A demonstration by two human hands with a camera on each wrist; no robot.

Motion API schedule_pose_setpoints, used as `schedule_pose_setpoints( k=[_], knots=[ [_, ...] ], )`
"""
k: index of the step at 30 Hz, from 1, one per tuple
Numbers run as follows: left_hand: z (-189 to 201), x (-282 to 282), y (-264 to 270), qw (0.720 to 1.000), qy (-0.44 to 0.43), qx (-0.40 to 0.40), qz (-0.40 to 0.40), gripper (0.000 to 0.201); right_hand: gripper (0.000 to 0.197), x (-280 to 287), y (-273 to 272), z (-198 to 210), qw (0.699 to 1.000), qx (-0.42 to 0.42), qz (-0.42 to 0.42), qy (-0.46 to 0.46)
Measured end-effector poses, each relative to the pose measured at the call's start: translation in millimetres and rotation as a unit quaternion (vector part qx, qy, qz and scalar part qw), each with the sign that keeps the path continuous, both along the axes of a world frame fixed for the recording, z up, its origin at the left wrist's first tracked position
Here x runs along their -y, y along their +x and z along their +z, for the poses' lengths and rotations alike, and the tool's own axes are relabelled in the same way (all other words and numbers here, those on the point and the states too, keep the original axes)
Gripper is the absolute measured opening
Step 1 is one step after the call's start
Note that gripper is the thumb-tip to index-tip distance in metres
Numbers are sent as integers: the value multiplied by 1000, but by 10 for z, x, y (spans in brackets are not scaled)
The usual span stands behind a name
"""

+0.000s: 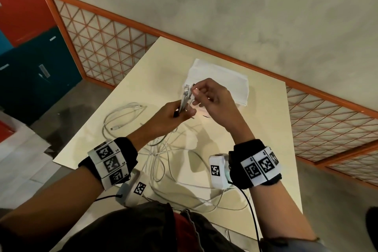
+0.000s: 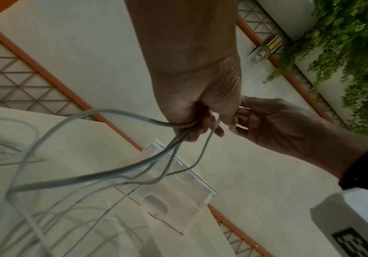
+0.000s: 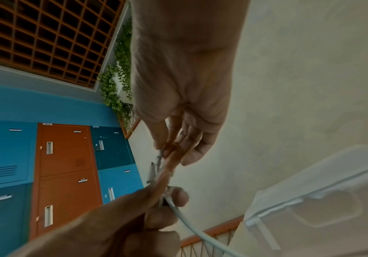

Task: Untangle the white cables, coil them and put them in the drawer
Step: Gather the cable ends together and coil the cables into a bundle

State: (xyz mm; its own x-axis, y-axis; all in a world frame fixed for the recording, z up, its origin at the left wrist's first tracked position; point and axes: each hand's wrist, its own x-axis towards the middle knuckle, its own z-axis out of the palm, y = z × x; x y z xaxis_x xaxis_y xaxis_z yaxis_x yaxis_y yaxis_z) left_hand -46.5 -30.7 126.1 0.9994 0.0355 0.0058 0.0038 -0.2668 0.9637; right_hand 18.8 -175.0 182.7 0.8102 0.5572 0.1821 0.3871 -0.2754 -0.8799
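Head view alone shows table (image 1: 266,120).

White cables (image 1: 163,159) lie on a pale cream tabletop (image 1: 131,129); the translucent white drawer (image 1: 221,80), blue and orange lockers (image 3: 64,173), black-and-white checked wristbands (image 1: 110,161)

White cables (image 1: 163,155) tangled on table (image 1: 266,149)

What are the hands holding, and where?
The left hand grips the white cables just below their plug ends; the right hand pinches those plug ends.
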Motion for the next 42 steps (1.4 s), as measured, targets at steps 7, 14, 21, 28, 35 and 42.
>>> schedule_pose_setpoints(
  k=[7,14,21,28,35,42],
  knots=[
    [102,71,-50,999,-44,-5,-5,38,24,-70,-73,-157,996,-28,-62,64],
    [382,33,-82,964,-260,4,-56,38,36,-95,-256,-420,974,-181,124,-50],
    [570,-60,-87,934,-351,19,-64,38,6,-198,-269,-443,966,-202,136,-86],
    [821,-304,-108,891,-447,57,-52,42,27,83,-27,-1098,979,-51,19,-197],
    [653,-385,-167,988,-129,51,64,37,22,355,191,-1081,981,-103,-104,-130],
    [219,-155,-121,983,174,-61,3,65,39,200,218,-343,998,-17,-28,-53]
  ],
)
